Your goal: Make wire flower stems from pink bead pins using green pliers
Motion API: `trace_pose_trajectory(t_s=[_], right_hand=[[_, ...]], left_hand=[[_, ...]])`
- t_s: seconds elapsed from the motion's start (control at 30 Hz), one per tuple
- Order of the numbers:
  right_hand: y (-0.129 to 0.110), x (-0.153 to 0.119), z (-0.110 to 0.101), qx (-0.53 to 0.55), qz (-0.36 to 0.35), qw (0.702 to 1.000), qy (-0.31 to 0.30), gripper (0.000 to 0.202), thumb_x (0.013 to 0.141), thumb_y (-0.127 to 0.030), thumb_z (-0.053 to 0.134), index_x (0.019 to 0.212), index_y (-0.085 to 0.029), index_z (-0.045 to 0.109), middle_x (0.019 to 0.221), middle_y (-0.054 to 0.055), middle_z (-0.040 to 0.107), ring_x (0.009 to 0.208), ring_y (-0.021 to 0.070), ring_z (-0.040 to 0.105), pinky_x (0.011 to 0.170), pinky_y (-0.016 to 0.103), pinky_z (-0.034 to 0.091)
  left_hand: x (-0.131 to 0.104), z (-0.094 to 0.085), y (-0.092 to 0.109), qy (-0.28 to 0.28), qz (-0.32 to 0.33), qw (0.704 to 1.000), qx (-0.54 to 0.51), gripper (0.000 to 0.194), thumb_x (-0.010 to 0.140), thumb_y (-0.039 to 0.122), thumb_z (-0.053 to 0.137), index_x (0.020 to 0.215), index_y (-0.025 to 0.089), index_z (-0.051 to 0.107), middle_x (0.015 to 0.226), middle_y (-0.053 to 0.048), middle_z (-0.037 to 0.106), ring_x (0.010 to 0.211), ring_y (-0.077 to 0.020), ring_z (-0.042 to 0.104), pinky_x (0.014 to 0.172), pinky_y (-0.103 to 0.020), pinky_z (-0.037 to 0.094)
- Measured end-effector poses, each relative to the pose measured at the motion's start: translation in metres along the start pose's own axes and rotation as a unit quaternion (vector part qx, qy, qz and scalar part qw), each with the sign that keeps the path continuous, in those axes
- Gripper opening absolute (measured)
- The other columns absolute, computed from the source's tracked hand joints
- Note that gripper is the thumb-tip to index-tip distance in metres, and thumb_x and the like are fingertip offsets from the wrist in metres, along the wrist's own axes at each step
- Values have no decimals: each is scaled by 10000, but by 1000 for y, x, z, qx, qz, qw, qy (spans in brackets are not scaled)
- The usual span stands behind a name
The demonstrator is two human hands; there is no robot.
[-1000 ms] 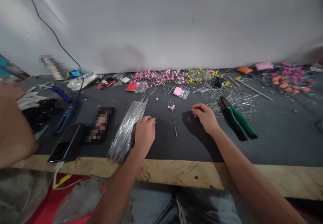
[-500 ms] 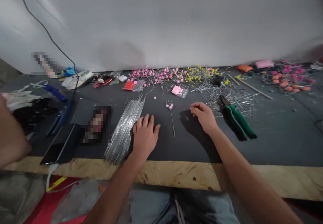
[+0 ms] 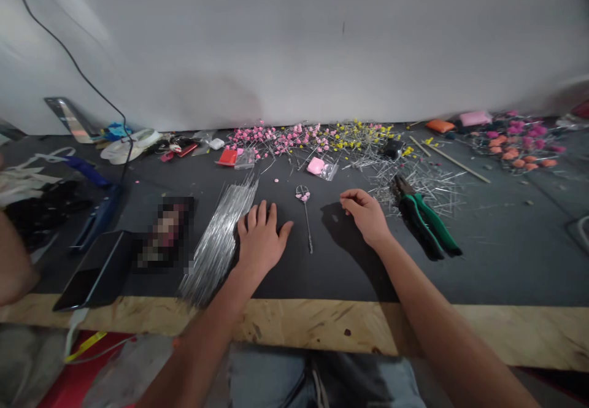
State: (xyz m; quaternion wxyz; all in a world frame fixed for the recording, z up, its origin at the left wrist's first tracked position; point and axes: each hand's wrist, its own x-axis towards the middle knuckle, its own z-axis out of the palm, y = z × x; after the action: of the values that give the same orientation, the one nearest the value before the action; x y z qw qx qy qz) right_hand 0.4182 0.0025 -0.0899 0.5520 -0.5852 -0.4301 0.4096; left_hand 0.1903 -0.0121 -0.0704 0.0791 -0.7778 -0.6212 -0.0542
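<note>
Plywood edge (image 3: 317,328) up front, then the left hand (image 3: 261,237) palm-down, fingers spread, just beside the wire bundle (image 3: 219,234), the right hand (image 3: 365,215) kinda curled (can't tell if it's pinching anything), the little wire stem with pink blobs (image 3: 307,223) lying between them, and pink-tipped wires (image 3: 276,140) way back by the wall (image 3: 294,46).

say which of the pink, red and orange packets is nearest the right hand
The pink packet beyond and left of the right hand. The red packet lies farther left; the orange packet and other pink packet lie off to the right.
</note>
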Motion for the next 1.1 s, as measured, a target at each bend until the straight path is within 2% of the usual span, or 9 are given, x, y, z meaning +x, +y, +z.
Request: trace_pose_trajectory(t_s=[0.17, 0.23, 0.4, 0.5, 0.77, 0.9, 1.1], right_hand=[[0, -1, 0, -2, -3, 1000, -1, 145, 691, -294, 591, 793, -194, 617, 651, -24, 544, 562, 101, 458, 553, 242, 374], [-1, -1, 0, -3, -4, 1000, -2, 144, 691, -294, 590, 792, -195, 616, 651, -23, 546, 562, 101, 458, 551, 242, 374], [-2, -1, 1, 0, 0, 1000, -3, 137, 684, -287, 592, 784, -196, 614, 653, -24, 546, 558, 101, 456, 544, 240, 374], [-2, -1, 0, 5, 2, 1000, -5, 143, 685, -291, 590, 792, -199, 614, 661, -25, 547, 557, 100, 456, 543, 240, 375], [-3, -2, 0, -1, 2, 1000, -6, 142, 684, -293, 589, 788, -200, 614, 663, -23, 550, 561, 103, 458, 551, 244, 378], [-3, -1, 0, 2, 1, 1000, -8, 139, 687, -293, 586, 786, -201, 614, 652, -26, 542, 564, 101, 454, 551, 239, 375], [-3, -1, 0, -2, 3, 1000, -5, 154, 676, -305, 587, 785, -200, 616, 664, -21, 552, 559, 104, 457, 549, 247, 381]], left_hand=[[-25, -6, -6, -19, -4, 1000, 2, 589, 862, 532, 243, 1314, 187, 396, 1398, -127, 357, 1273, -319, 295, 1016, -509, 205], [-22, -5, -7, -20, -3, 1000, 2, 595, 860, 536, 241, 1313, 184, 398, 1396, -123, 363, 1272, -319, 297, 1014, -504, 214], [1, 0, -5, -14, -7, 1000, -5, 598, 873, 521, 201, 1299, 162, 418, 1376, -99, 401, 1253, -312, 318, 995, -502, 248], [4, 1, -3, -11, -13, 1000, -6, 617, 875, 516, 191, 1303, 128, 410, 1384, -106, 390, 1271, -311, 292, 1003, -499, 241], [-27, -9, -4, -12, 1, 1000, -7, 602, 869, 506, 253, 1311, 125, 400, 1391, -105, 382, 1293, -322, 256, 1023, -507, 205], [-28, -10, -8, 1, 17, 999, -30, 504, 882, 424, 302, 1263, 134, 457, 1333, -111, 458, 1261, -306, 314, 995, -480, 275], [-5, -5, -26, 10, 50, 991, -121, 337, 882, 217, 325, 1071, 144, 595, 1096, -86, 621, 1030, -213, 530, 901, -363, 412]])
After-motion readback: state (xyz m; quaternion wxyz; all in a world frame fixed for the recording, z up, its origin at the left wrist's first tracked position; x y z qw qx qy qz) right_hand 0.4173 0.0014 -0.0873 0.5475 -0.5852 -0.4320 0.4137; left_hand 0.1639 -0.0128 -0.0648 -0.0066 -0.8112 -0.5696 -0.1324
